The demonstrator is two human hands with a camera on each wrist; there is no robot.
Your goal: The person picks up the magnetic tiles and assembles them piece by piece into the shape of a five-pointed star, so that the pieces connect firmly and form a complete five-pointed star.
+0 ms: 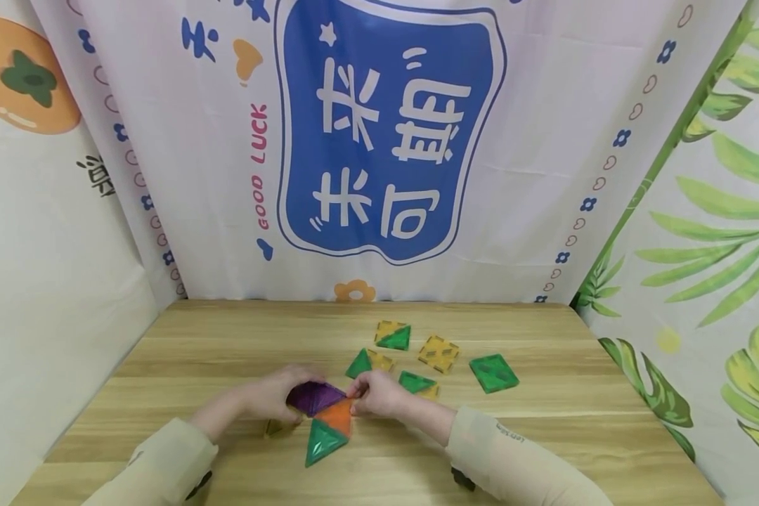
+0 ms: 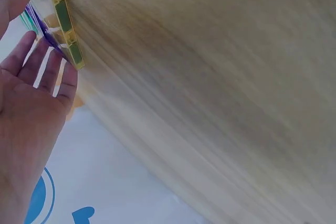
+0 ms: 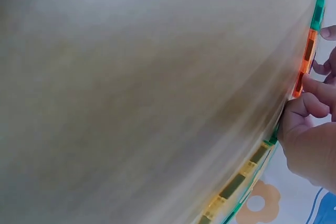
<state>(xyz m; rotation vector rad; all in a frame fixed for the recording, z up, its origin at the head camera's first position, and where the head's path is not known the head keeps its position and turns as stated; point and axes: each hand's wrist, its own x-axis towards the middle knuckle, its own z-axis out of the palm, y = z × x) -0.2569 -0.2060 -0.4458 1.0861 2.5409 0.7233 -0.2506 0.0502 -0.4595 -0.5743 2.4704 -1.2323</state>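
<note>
The left hand [image 1: 273,392] grips a purple tile [image 1: 315,398]; the right hand [image 1: 381,393] pinches an orange tile [image 1: 337,418] — apparently steadying their seam.

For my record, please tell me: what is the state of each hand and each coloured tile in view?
Left hand: curved round purple tile
Right hand: holding orange tile at its edge
Purple tile: held, touching orange tile
Orange tile: between purple tile and green triangle
Green triangle: touching orange tile
Yellow tile by left hand: partly hidden
Yellow square: flat on table
Green square: flat, apart from others
Three green-and-yellow groups: flat
</note>
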